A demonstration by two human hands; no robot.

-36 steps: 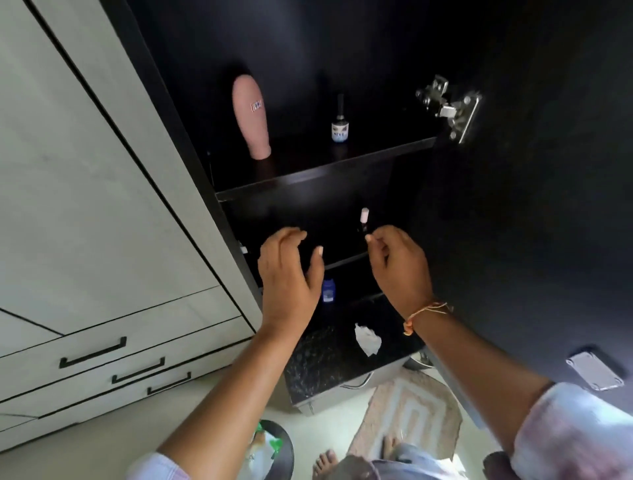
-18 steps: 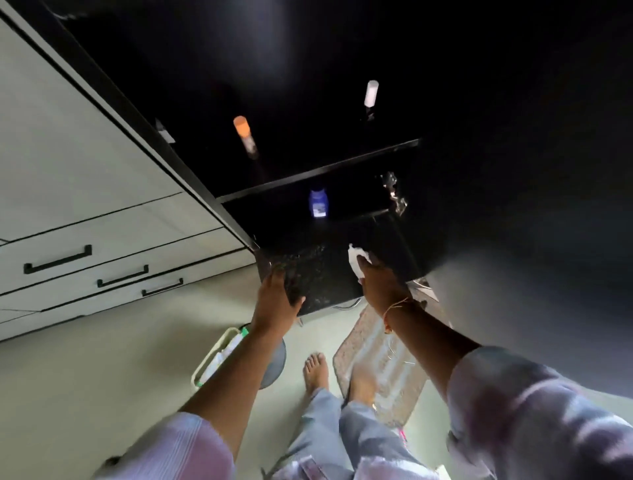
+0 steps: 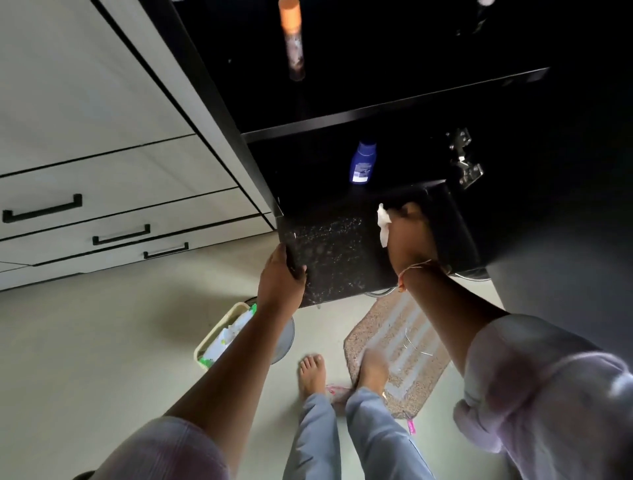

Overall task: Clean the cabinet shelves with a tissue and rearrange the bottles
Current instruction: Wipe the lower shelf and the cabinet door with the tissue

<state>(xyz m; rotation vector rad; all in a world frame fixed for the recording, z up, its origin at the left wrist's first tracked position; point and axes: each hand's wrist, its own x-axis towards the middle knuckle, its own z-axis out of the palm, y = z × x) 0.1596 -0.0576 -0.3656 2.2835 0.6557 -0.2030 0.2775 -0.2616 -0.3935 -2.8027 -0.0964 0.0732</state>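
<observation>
The dark cabinet stands open in front of me. On its speckled black bottom ledge (image 3: 329,253), my right hand (image 3: 409,240) is closed around a crumpled white tissue (image 3: 383,222). My left hand (image 3: 279,277) grips the ledge's front left corner. A blue bottle (image 3: 362,162) stands on the shelf just behind the ledge. Higher up, a tube with an orange cap (image 3: 293,41) stands on the black shelf (image 3: 394,106) above. A pale cap (image 3: 484,2) barely shows at the top edge.
White drawers with black handles (image 3: 120,234) fill the left. A metal hinge (image 3: 464,161) sits at the cabinet's right side. On the floor lie a cream bin (image 3: 219,337) with waste, a round grey lid (image 3: 286,337), a brown mat (image 3: 400,346) and my bare feet.
The view has dropped from the upper shelves to the bottom ledge. My right hand went down and took hold of the tissue; my left hand went down onto the ledge's corner.
</observation>
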